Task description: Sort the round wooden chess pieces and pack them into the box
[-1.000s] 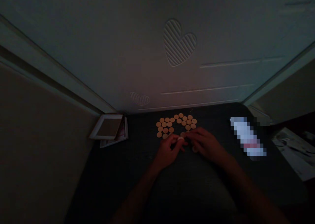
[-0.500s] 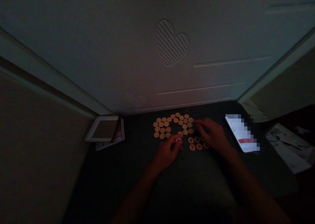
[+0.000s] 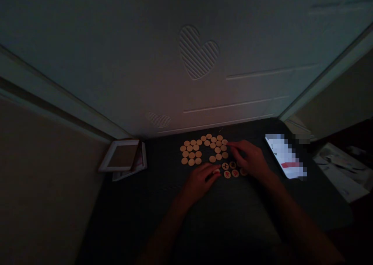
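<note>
Several round wooden pieces (image 3: 191,155) lie plain side up in a loose ring on the dark table. Nearer me, other pieces (image 3: 227,174) sit in two short rows with red or black characters showing. My left hand (image 3: 202,179) pinches a round piece (image 3: 216,171) just left of those rows. My right hand (image 3: 249,156) reaches over the right end of the rows, its index fingertip at the right edge of the plain pieces. Its fingers are together, and anything between them is too small to make out.
A lit phone (image 3: 284,156) lies on the dark table (image 3: 163,191) at the right. Stacked flat boxes or frames (image 3: 122,155) stand at the left edge. Behind rises a pale panel (image 3: 131,63) with heart reliefs. Papers (image 3: 340,171) lie beyond the right edge.
My left hand has moved slightly right and nearer me with its piece, beside the character rows. My right hand has barely moved. The view has shifted a little.
</note>
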The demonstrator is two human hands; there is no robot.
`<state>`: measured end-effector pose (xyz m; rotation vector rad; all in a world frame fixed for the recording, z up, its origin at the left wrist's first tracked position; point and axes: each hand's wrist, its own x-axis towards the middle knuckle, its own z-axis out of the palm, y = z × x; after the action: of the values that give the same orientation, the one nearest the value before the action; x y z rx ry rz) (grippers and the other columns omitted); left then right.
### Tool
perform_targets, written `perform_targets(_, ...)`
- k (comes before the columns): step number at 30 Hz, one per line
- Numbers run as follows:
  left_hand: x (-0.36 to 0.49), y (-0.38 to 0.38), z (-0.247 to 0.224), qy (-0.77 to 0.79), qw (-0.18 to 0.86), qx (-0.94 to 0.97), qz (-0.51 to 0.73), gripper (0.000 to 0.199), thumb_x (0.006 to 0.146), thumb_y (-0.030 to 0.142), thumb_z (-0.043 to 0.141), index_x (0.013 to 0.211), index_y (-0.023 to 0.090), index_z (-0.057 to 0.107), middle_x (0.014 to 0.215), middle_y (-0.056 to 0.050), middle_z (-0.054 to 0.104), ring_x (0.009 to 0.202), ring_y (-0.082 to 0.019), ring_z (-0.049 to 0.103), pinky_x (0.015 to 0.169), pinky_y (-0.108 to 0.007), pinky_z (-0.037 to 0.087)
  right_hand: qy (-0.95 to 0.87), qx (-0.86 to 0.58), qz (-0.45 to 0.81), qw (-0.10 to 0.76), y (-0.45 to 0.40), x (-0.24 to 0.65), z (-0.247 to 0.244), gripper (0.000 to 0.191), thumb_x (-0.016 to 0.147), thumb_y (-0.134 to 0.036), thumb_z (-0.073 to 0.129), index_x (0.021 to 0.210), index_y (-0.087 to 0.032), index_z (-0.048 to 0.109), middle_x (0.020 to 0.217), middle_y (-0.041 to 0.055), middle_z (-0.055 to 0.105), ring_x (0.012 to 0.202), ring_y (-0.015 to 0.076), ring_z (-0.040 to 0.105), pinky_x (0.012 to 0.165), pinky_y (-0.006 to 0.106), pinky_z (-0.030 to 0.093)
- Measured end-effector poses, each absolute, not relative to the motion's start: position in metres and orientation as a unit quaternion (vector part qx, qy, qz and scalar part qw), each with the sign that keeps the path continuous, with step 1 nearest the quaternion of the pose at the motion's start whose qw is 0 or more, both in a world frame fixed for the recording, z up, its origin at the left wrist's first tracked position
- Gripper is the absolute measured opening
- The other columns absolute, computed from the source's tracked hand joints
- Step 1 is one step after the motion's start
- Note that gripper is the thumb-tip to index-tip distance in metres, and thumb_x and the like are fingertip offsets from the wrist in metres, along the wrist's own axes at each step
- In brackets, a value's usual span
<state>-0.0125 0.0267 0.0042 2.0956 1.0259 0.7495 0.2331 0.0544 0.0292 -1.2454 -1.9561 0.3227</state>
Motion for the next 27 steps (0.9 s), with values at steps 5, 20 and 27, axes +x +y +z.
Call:
perform_targets(5, -0.0107, 0.0264, 0.0068, 0.394, 0.324, 0.807, 0.299, 0.028, 0.102, 0.027, 0.053, 0.127, 0.027, 0.065, 0.118, -0.004, 0.071, 0.108, -0.018, 0.067, 0.099, -0.037, 0.055, -0.774, -0.488, 0.12, 0.385, 0.0546, 0.2328, 0.0292, 0.026, 0.1, -0.026, 0.053, 0.118, -0.023, 0.07, 0.102, 0.0068, 0.074, 0.09, 0.0202, 0.07, 0.081, 0.036, 0.057)
perform_targets(20, -0.005, 0.0242, 0.006, 0.401, 0.28, 0.819, 0.299, 0.025, 0.101, 0.025, 0.054, 0.124, 0.024, 0.063, 0.123, -0.007, 0.065, 0.116, -0.021, 0.063, 0.103, -0.042, 0.054, -0.772, -0.489, 0.126, 0.387, 0.0539, 0.2309, 0.0302, 0.026, 0.1, -0.026, 0.053, 0.117, -0.024, 0.071, 0.1, 0.0062, 0.074, 0.089, 0.02, 0.069, 0.083, 0.036, 0.058)
perform_targets(27, -0.0056, 0.0232, 0.0017, 0.418, 0.238, 0.827, 0.29, 0.032, 0.1, 0.024, 0.055, 0.131, 0.026, 0.061, 0.125, -0.008, 0.062, 0.116, -0.022, 0.062, 0.101, -0.043, 0.055, -0.775, -0.484, 0.131, 0.384, 0.0535, 0.2286, 0.0275, 0.026, 0.099, -0.027, 0.053, 0.119, -0.025, 0.07, 0.103, 0.0062, 0.074, 0.091, 0.0206, 0.069, 0.084, 0.037, 0.057)
